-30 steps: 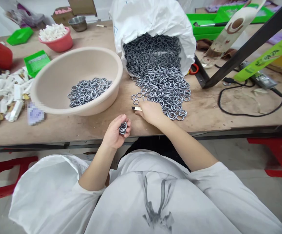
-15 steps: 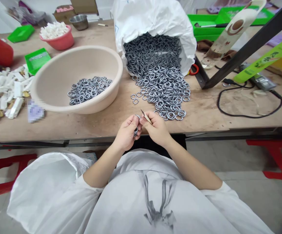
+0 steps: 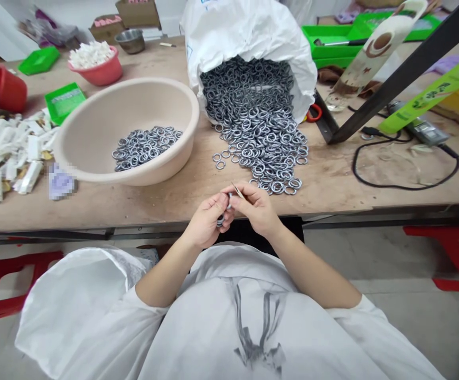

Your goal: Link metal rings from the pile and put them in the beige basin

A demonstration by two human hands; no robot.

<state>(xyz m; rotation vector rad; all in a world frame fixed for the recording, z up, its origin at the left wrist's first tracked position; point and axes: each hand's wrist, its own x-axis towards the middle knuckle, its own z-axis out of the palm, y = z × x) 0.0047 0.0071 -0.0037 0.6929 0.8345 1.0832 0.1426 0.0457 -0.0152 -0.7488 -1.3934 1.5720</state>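
My left hand [image 3: 206, 220] is closed on grey rings [image 3: 220, 221], which show between its curled fingers just off the table's front edge. At the fingertips, where both hands meet, another ring [image 3: 230, 200] stands almost edge-on. My right hand [image 3: 261, 211] is closed around a thin, pointed, light-coloured tool [image 3: 239, 192]; its tip points up and to the left. Right thumb and fingers seem to touch the edge-on ring too. Beyond the hands, a heap of grey rings [image 3: 271, 142] spills from a white sack [image 3: 249, 31] lying on its side.
A beige basin [image 3: 94, 119] with similar rings stands to the left. White plastic pieces [image 3: 13, 153] lie at far left near a green tray [image 3: 66, 103]. On the right are a slanted dark metal bar [image 3: 395, 76], a black cable [image 3: 387, 186] and a bottle [image 3: 372, 58].
The ring at my fingertips now stands edge-on between both hands. The pointed tool has tilted slightly and its tip sits a little lower and further right. The view has shifted slightly.
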